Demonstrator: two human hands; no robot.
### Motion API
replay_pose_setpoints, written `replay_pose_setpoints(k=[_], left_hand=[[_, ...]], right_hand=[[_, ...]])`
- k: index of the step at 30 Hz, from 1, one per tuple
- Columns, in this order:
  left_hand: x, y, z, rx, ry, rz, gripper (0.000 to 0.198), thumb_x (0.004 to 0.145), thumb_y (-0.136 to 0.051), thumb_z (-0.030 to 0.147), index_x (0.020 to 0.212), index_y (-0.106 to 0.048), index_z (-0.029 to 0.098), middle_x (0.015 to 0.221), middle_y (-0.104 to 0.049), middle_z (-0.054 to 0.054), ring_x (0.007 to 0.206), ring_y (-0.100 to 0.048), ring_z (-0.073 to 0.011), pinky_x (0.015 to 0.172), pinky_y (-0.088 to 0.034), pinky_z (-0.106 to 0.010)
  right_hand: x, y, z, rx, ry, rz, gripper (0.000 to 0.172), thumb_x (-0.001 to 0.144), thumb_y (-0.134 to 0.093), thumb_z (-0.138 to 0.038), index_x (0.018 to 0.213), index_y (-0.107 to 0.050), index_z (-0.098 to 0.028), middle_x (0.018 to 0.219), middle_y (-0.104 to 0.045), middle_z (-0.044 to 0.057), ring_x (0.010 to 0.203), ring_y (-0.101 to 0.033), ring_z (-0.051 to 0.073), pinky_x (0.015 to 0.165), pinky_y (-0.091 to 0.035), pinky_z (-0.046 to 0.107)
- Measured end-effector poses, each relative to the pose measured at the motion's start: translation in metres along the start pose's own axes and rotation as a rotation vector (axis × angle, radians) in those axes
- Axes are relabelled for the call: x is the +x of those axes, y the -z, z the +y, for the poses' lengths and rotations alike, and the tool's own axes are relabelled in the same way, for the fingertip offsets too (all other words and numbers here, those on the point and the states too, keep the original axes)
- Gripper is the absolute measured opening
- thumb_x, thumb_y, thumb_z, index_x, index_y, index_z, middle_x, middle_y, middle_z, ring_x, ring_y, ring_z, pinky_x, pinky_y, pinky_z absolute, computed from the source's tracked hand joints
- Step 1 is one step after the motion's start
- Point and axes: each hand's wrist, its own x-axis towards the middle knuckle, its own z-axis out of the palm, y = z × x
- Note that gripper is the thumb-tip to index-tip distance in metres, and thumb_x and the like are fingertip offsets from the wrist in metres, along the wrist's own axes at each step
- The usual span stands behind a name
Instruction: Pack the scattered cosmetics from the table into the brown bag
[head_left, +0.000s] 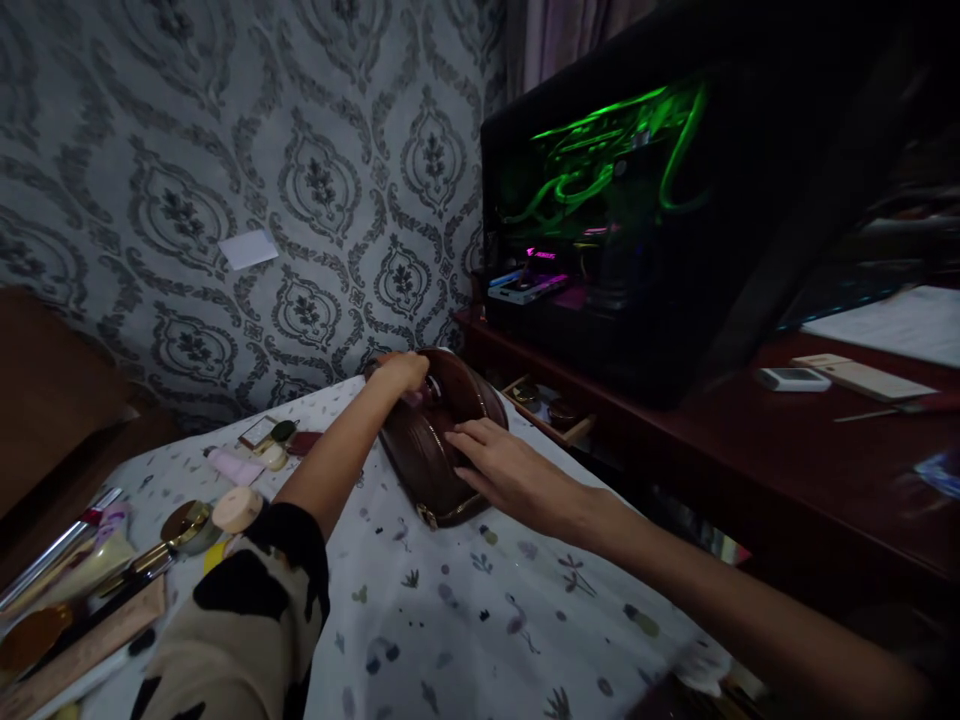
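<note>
A dark brown zippered bag [431,465] stands on the patterned white cloth, its top unzipped. My left hand [405,374] reaches over its far side into the opening, fingers curled and pointing down. Its fingertips are mostly hidden; a small shiny thing shows beside them, too dim to name. My right hand [499,465] lies against the near zip edge with fingers outstretched, some at the rim and the thumb lower on the outside. Left of the bag are a dark red flat item [303,443], a pale tube [234,464] and a small round jar [274,457].
Cosmetics, including a gold-lidded jar [189,525], cover the cloth's left side. A narrow wooden drawer or tray [551,415] holds round items beyond the bag. On the right, a red-brown desk [720,440] carries a computer case [600,230] with green lights and a phone [862,377].
</note>
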Motion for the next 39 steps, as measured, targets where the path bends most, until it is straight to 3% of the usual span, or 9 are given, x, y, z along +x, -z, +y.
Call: replay_pose_setpoints(k=[5, 8, 11, 16, 22, 29, 33, 36, 39], left_hand=[[-0.05, 0.012, -0.004, -0.071, 0.014, 0.362, 0.029, 0.103, -0.041, 0.027, 0.124, -0.06, 0.019, 0.124, -0.066, -0.012, 0.119, -0.06, -0.0255, 0.101, -0.047, -0.038], [-0.085, -0.014, -0.01, -0.228, -0.019, 0.657, 0.027, 0.102, -0.04, 0.025, 0.118, -0.06, 0.018, 0.116, -0.068, -0.01, 0.113, -0.061, -0.0246, 0.101, -0.048, -0.039], [-0.119, -0.057, -0.014, -0.389, -0.096, 0.794, 0.029, 0.102, -0.042, 0.029, 0.124, -0.058, 0.017, 0.122, -0.066, -0.012, 0.119, -0.059, -0.0245, 0.107, -0.046, -0.042], [-0.168, -0.124, -0.016, -0.49, -0.092, 0.72, 0.042, 0.103, -0.04, 0.03, 0.145, -0.041, 0.021, 0.147, -0.052, -0.013, 0.138, -0.048, -0.0231, 0.116, -0.041, -0.043], [-0.212, -0.17, -0.035, -0.287, 0.018, 0.601, 0.027, 0.099, -0.043, 0.022, 0.121, -0.059, 0.021, 0.135, -0.059, -0.014, 0.131, -0.054, -0.0275, 0.111, -0.046, -0.05], [-0.248, -0.19, -0.069, -0.054, 0.266, 0.631, 0.028, 0.094, -0.046, 0.013, 0.118, -0.06, 0.016, 0.134, -0.061, -0.018, 0.137, -0.048, -0.031, 0.114, -0.04, -0.054], [-0.256, -0.194, -0.08, -0.05, 0.356, 0.69, 0.027, 0.095, -0.046, 0.014, 0.118, -0.061, 0.017, 0.13, -0.064, -0.016, 0.135, -0.05, -0.0293, 0.116, -0.038, -0.053], [-0.261, -0.194, -0.09, -0.055, 0.408, 0.704, 0.026, 0.096, -0.046, 0.016, 0.117, -0.061, 0.017, 0.128, -0.065, -0.014, 0.135, -0.05, -0.0287, 0.119, -0.033, -0.053], [-0.27, -0.194, -0.104, -0.082, 0.483, 0.744, 0.028, 0.1, -0.042, 0.023, 0.12, -0.06, 0.017, 0.13, -0.063, -0.015, 0.135, -0.048, -0.0301, 0.118, -0.033, -0.055]], right_hand=[[0.002, -0.016, 0.004, 0.045, 0.022, 0.16, 0.013, 0.091, -0.055, -0.013, 0.102, -0.063, -0.015, 0.102, -0.061, 0.012, 0.093, -0.057, 0.025, 0.08, -0.05, 0.038], [0.001, -0.021, 0.002, 0.164, -0.018, 0.268, 0.012, 0.091, -0.055, -0.014, 0.1, -0.062, -0.016, 0.092, -0.059, 0.008, 0.086, -0.057, 0.022, 0.076, -0.048, 0.035], [-0.001, -0.025, -0.002, 0.214, -0.014, 0.296, 0.015, 0.094, -0.052, -0.019, 0.106, -0.062, -0.017, 0.087, -0.06, 0.006, 0.083, -0.058, 0.021, 0.076, -0.048, 0.034], [-0.008, -0.04, -0.011, -0.002, 0.04, 0.385, 0.033, 0.096, -0.047, -0.022, 0.126, -0.056, -0.014, 0.109, -0.064, 0.016, 0.098, -0.056, 0.029, 0.085, -0.047, 0.045], [-0.011, -0.056, -0.017, -0.156, 0.061, 0.502, 0.041, 0.095, -0.05, -0.023, 0.134, -0.05, -0.013, 0.121, -0.063, 0.019, 0.116, -0.056, 0.034, 0.103, -0.04, 0.055], [0.002, -0.063, -0.033, -0.172, 0.099, 0.604, 0.046, 0.095, -0.054, -0.024, 0.139, -0.047, -0.013, 0.136, -0.054, 0.024, 0.133, -0.05, 0.039, 0.11, -0.037, 0.063], [0.01, -0.073, -0.056, -0.084, 0.262, 0.611, 0.043, 0.092, -0.056, -0.016, 0.134, -0.052, -0.018, 0.144, -0.049, 0.021, 0.14, -0.043, 0.039, 0.111, -0.039, 0.061], [0.018, -0.094, -0.072, 0.065, 0.38, 0.531, 0.033, 0.092, -0.054, -0.014, 0.124, -0.058, -0.019, 0.141, -0.052, 0.018, 0.138, -0.047, 0.034, 0.108, -0.045, 0.056], [0.028, -0.125, -0.083, 0.254, 0.34, 0.358, 0.026, 0.093, -0.05, -0.016, 0.116, -0.063, -0.02, 0.131, -0.059, 0.016, 0.131, -0.053, 0.03, 0.104, -0.051, 0.052]])
